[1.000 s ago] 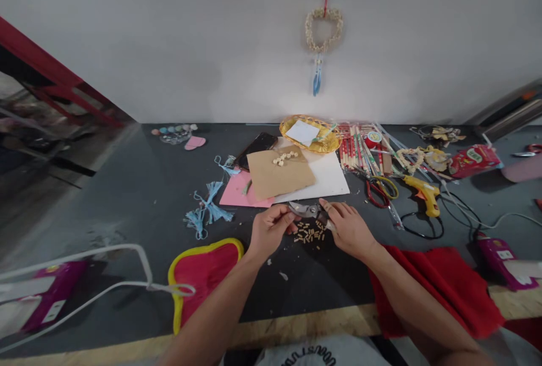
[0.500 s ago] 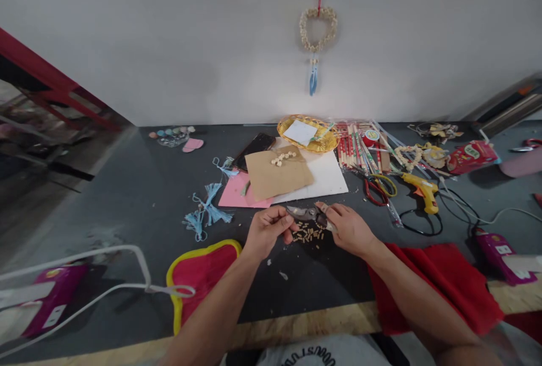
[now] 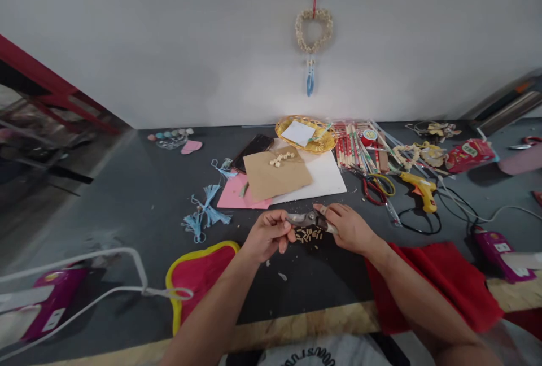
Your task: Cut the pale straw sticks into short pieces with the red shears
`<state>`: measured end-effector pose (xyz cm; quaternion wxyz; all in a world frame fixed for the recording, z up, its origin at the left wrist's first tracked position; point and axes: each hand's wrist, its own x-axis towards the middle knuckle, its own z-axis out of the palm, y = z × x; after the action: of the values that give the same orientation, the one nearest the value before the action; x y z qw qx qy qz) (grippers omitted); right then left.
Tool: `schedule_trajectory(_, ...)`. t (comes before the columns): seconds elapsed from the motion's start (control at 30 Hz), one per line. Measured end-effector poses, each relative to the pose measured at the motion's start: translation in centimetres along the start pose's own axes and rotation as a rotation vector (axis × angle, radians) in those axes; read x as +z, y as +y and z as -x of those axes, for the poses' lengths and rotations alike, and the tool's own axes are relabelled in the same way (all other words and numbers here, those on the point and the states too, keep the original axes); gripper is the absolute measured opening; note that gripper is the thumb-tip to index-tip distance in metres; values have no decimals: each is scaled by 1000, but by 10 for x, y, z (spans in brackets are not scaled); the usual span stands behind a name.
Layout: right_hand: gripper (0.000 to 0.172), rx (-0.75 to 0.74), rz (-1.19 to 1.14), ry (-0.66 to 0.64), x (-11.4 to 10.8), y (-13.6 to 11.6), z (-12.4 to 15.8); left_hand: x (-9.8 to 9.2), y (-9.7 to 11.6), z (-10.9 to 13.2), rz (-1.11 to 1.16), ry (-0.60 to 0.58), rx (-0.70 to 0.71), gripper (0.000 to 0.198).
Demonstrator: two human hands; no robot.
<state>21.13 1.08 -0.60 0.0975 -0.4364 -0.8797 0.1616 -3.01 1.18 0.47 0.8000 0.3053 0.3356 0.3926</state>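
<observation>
My right hand is closed round the handles of a pair of pruning shears, whose blades point left. At the blade tips is my left hand, its thumb and fingers pinched together. What it pinches, if anything, is too small and hidden to make out. Beneath the shears lies a small heap of short tan cut pieces, partly covered by the hands. Just beyond, a brown paper sheet carries a curved row of small pale beads.
Behind the papers stand a yellow basket and a bundle of wrapped sticks. To the right are pliers and a yellow glue gun with cords. Blue tassels lie left. A beaded heart hangs on the wall.
The view has shifted very slightly, and both hands have stayed over the same spot. The shears' blades appear closer together now than before.
</observation>
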Motion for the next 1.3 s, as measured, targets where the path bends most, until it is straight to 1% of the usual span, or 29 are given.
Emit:
schedule_trajectory(0.1,68,1,-6,-9,2,-2,-1,0,0,0,-4,13,13,33)
schedule_trajectory(0.23,67,77,47,40,6,-1,-3,6,2,-2,-81,122,107,35)
schedule_trajectory(0.37,64,108,98,82,7,2,-3,12,4,-2,-313,211,218,30)
schedule_trajectory(0.43,63,101,104,75,6,2,-3,13,4,-1,-439,235,238,26)
schedule_trajectory(0.5,64,91,97,58,4,2,-2,12,4,0,-483,235,231,26)
schedule_trajectory(0.7,65,80,53,14,1,0,-1,6,2,0,-336,168,129,34)
schedule_trajectory(0.9,66,65,7,12,4,-4,-2,7,3,0,-182,159,103,39)
schedule_trajectory(1.03,62,81,21,18,4,-3,-3,9,6,-1,-115,139,85,38)
schedule_trajectory(1.1,62,53,17,21,3,-1,-3,8,6,0,-81,110,62,38)
schedule_trajectory(1.23,67,-61,-27,37,4,6,-2,3,3,1,-9,27,-14,32)
schedule_trajectory(1.3,69,-80,-36,38,4,7,-2,0,1,1,20,-14,-41,28)
